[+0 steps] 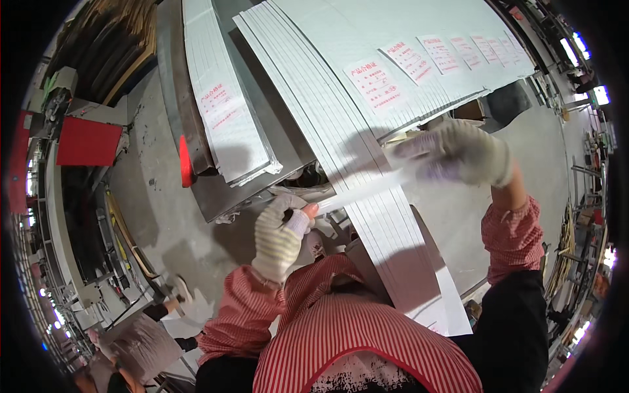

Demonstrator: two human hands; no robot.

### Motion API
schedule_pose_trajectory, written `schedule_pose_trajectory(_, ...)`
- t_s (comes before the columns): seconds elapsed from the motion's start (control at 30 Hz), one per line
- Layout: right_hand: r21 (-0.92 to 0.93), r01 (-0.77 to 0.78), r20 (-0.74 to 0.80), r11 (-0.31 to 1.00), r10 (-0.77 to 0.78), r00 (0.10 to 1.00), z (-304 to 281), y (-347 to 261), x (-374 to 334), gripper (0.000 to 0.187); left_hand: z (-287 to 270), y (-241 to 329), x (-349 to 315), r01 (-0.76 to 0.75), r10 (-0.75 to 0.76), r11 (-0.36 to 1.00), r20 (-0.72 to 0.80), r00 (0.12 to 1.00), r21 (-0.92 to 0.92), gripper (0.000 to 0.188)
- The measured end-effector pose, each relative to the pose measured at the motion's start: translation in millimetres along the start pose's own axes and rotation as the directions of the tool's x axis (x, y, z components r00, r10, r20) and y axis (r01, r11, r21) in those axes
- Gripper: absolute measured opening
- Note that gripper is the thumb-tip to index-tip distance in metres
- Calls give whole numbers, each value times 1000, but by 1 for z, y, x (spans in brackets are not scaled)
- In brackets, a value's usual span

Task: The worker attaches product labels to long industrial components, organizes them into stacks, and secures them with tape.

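Note:
A pale, thin white strip (367,190) stretches between my two gloved hands across long white slats. My left hand (278,232), in a striped knit glove with the thumb tip bare, is closed and pinches the strip's near end. My right hand (458,155), gloved and smeared by motion, has its fingers closed around the far end, by the edge of the slats. Beneath the strip, the narrow white slats (314,105) lie side by side, their lower ends reaching toward my apron. Several paper labels with red print (375,85) rest in a row on the white panel (327,19) beyond.
To the left, another stack of white slats (226,98) lies on a grey metal bench (229,200). A red panel (88,141) stands farther left, near stacked brown sheets (98,46). Another person's foot (182,288) shows at lower left. Racks line the right side.

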State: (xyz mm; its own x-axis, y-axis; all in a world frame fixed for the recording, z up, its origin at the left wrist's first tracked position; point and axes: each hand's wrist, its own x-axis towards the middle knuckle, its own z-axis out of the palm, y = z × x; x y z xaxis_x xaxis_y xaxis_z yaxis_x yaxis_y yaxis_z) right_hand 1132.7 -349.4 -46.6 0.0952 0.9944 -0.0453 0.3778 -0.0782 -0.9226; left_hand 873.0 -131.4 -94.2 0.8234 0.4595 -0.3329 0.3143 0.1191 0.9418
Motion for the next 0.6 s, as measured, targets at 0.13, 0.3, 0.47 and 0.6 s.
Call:
schedule_pose_trajectory(0.13,329,-476,-3,815,505,863,63,137,-26,59,34,-96,44,92,-77,986,108,991,-137,17)
schedule_pose_trajectory(0.3,849,-142,-164,509,509,845,142,175,-32,55,79,-149,43,-267,249,958,-161,955,-102,50)
schedule_pose_trajectory(0.47,-415,-642,-629,645,307,715,138,-6,30,88,35,-104,50,448,-417,894,336,844,-15,57)
schedule_pose_trajectory(0.6,-455,-706,-676,542,306,670,165,-4,24,114,9,-65,47,309,-203,840,271,941,-446,35)
